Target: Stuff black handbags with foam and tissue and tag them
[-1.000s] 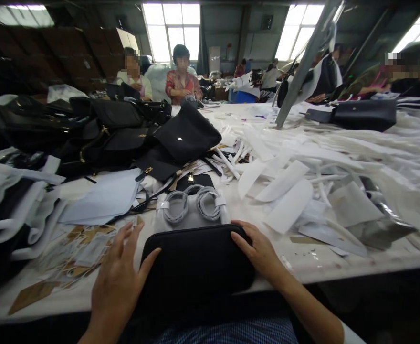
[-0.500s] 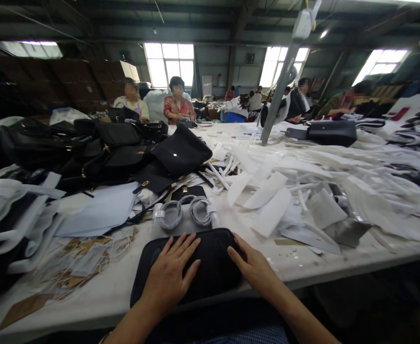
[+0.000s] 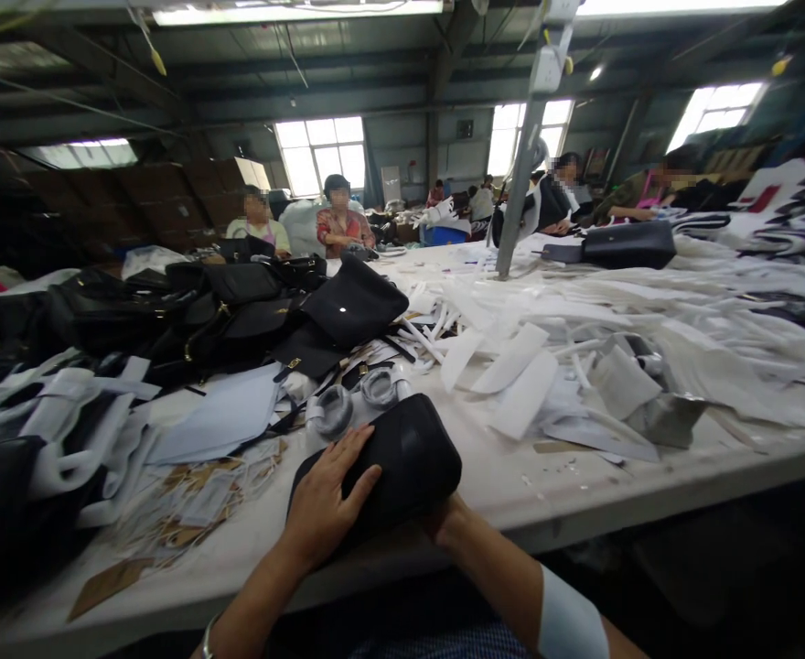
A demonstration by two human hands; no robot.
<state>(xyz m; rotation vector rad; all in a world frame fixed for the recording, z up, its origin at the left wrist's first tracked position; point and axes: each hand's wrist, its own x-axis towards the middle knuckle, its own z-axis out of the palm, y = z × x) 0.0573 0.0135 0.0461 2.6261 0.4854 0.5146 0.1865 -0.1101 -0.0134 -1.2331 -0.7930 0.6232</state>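
A black bag [image 3: 402, 453] is tilted at the table's front edge, its right end raised. My left hand [image 3: 327, 499] lies on the bag's left part, fingers spread and thumb apart. Beneath the right end is my right hand [image 3: 449, 520]; its fingers are hidden by the bag. Just behind the bag stand two wrapped grey coils [image 3: 332, 410] with white bands.
Black bags [image 3: 238, 316] are heaped at the back left, beside pale blue sheets [image 3: 220, 416]. Tags with strings [image 3: 200, 503] lie at the left. White strips and padding [image 3: 526, 394] spread over the right. A metal post [image 3: 520, 183] rises mid-table. People sit across the table.
The bag's right end has been lifted and turned. My right hand has gone from the bag's right edge to underneath it. My left hand still rests on the bag. The view has shifted.
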